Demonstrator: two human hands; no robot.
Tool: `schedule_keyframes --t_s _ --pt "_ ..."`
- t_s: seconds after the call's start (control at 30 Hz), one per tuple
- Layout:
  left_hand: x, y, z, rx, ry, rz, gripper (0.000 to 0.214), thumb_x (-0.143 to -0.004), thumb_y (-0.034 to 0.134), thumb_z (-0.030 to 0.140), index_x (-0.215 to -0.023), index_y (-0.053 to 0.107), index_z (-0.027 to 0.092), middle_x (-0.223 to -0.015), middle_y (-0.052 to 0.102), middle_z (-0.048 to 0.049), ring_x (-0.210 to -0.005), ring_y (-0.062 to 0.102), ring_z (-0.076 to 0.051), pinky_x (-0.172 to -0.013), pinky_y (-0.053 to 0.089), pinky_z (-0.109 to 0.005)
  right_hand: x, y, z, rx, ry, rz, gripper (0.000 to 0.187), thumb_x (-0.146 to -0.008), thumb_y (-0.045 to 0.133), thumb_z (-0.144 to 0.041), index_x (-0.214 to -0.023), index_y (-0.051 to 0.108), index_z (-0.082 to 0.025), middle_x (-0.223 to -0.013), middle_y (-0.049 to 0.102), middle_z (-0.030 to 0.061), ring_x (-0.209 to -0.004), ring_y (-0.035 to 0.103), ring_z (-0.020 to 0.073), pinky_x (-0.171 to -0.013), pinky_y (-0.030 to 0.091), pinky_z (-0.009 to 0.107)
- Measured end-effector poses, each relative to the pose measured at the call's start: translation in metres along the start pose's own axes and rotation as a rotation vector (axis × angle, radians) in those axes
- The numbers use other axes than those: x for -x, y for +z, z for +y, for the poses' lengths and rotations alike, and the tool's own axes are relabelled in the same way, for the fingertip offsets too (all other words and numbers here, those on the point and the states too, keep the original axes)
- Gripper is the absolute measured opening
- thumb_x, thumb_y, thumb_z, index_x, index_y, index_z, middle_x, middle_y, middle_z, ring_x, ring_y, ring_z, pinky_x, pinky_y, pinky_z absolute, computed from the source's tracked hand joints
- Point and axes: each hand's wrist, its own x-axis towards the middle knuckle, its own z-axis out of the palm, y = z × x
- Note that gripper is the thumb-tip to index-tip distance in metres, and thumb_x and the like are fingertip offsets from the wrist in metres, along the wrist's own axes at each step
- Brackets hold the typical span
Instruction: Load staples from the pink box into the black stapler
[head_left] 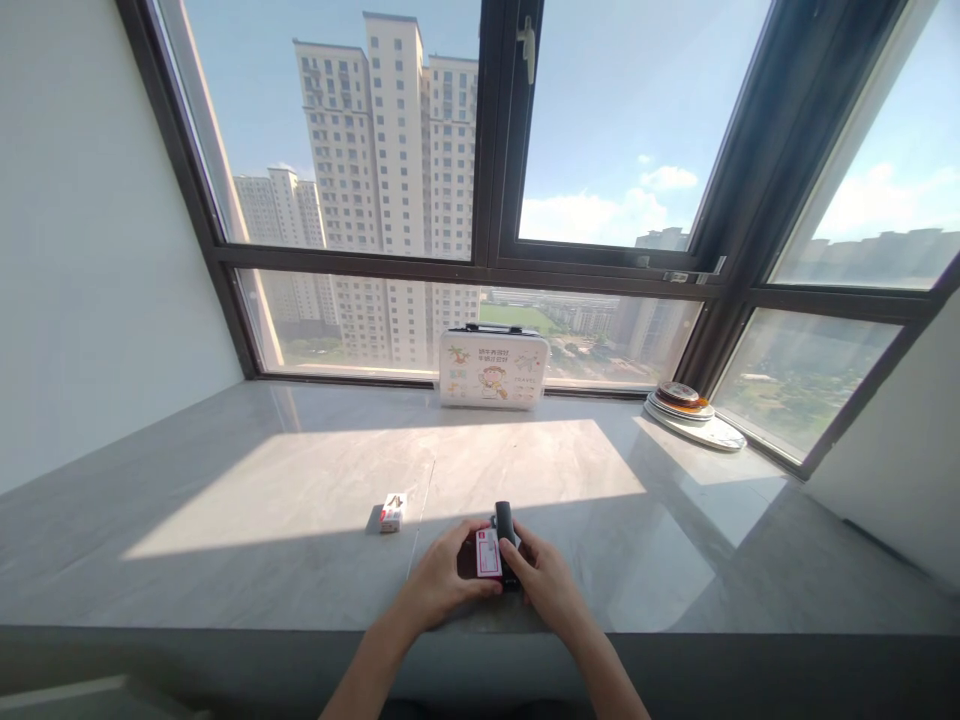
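Note:
My left hand [442,578] is curled around the left side of a small flat piece with a white, red-edged label [488,553] and dark red around it. Its exact kind is not clear. My right hand [545,577] grips a black stapler [505,522], thumb on top and fingers behind its right side. The stapler stands lengthwise, pointing away from me, against the right edge of the labelled piece. Both hands are low over the near part of the stone ledge [300,580]. To their left lies a small white and red box [393,512] with a picture on top.
A white case with cartoon prints [493,371] stands against the window at the back. Stacked plates and round lids [694,418] sit in the far right corner. Dark window frames [360,259] bound the ledge behind, with a white wall [75,250] at left.

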Motion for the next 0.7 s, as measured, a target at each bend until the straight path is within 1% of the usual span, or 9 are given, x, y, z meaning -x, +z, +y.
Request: schedule_keyframes --t_s 0.1,0.17,0.23,0.3,0.33,0.37,0.43,0.53,0.7 --pt "0.001 -0.004 -0.001 0.048 0.029 0.023 0.09 -0.068 0.085 0.051 -0.146 0.045 0.03 -0.14 0.059 -0.0073 -0.126 0.057 -0.028 -0.106 0.045 -0.039 0.003 -0.002 -0.004 -0.125 0.128 0.022 0.077 -0.093 0.04 -0.074 -0.152 0.042 -0.024 -0.066 0.052 -0.0031 -0.043 0.046 0.0124 -0.04 0.033 0.024" --pt "0.002 -0.02 -0.006 0.051 0.014 0.117 0.068 -0.085 0.067 0.059 -0.143 0.048 0.029 -0.142 0.058 -0.0073 -0.128 0.055 -0.025 -0.107 0.044 -0.037 0.006 -0.003 -0.005 -0.173 0.209 0.031 0.084 -0.093 0.036 -0.075 -0.157 0.032 -0.022 -0.068 0.054 -0.0022 -0.042 0.047 0.0132 -0.038 0.032 0.025" --pt "0.003 -0.049 -0.018 -0.031 -0.078 0.291 0.047 -0.098 0.041 0.06 -0.126 0.06 0.026 -0.127 0.066 -0.0068 -0.116 0.061 -0.023 -0.098 0.047 -0.035 0.011 -0.005 -0.005 -0.114 0.196 0.038 0.089 -0.089 0.051 -0.073 -0.157 0.033 -0.019 -0.07 0.056 -0.0017 -0.049 0.05 0.014 -0.043 0.035 0.025" --pt "0.004 -0.083 -0.035 -0.246 -0.264 0.526 0.049 -0.098 0.037 0.062 -0.109 0.063 0.022 -0.104 0.07 -0.0065 -0.094 0.065 -0.023 -0.082 0.049 -0.033 0.016 -0.005 -0.006 -0.004 0.133 0.042 0.095 -0.078 0.072 -0.065 -0.153 0.04 -0.017 -0.069 0.055 -0.0026 -0.058 0.052 0.0151 -0.051 0.037 0.025" --pt "0.005 -0.099 -0.044 -0.378 -0.371 0.573 0.05 -0.097 0.036 0.063 -0.104 0.063 0.022 -0.099 0.07 -0.0059 -0.089 0.065 -0.023 -0.078 0.047 -0.032 0.019 -0.005 -0.007 0.04 0.108 0.037 0.096 -0.073 0.079 -0.06 -0.151 0.044 -0.016 -0.068 0.055 -0.0032 -0.061 0.053 0.0154 -0.054 0.037 0.025" --pt "0.006 -0.113 -0.053 -0.481 -0.473 0.547 0.051 -0.097 0.034 0.063 -0.099 0.063 0.022 -0.094 0.07 -0.005 -0.085 0.065 -0.023 -0.073 0.045 -0.031 0.02 -0.005 -0.009 0.073 0.092 0.028 0.096 -0.069 0.083 -0.056 -0.149 0.047 -0.017 -0.067 0.055 -0.0036 -0.063 0.052 0.0156 -0.055 0.036 0.025" --pt "0.007 -0.129 -0.066 -0.527 -0.53 0.48 0.05 -0.095 0.038 0.063 -0.082 0.063 0.021 -0.074 0.066 -0.0028 -0.072 0.063 -0.022 -0.065 0.04 -0.029 0.022 -0.004 -0.014 0.118 0.073 -0.006 0.091 -0.067 0.085 -0.049 -0.145 0.05 -0.018 -0.067 0.057 -0.0038 -0.063 0.052 0.0154 -0.056 0.035 0.025" --pt "0.004 -0.126 -0.072 -0.552 -0.506 0.394 0.051 -0.093 0.04 0.062 -0.067 0.057 0.022 -0.058 0.056 0.0006 -0.061 0.058 -0.02 -0.061 0.032 -0.027 0.022 -0.004 -0.022 0.181 0.028 -0.057 0.08 -0.068 0.085 -0.041 -0.139 0.055 -0.019 -0.071 0.06 -0.003 -0.064 0.054 0.0154 -0.056 0.034 0.025" --pt "-0.011 -0.094 -0.062 -0.583 -0.42 0.304 0.054 -0.096 0.036 0.061 -0.063 0.055 0.022 -0.056 0.054 0.0023 -0.059 0.054 -0.017 -0.064 0.029 -0.026 0.015 -0.007 -0.028 0.262 0.006 -0.105 0.06 -0.07 0.082 -0.038 -0.123 0.062 -0.02 -0.069 0.061 -0.0035 -0.062 0.053 0.0148 -0.054 0.032 0.024"
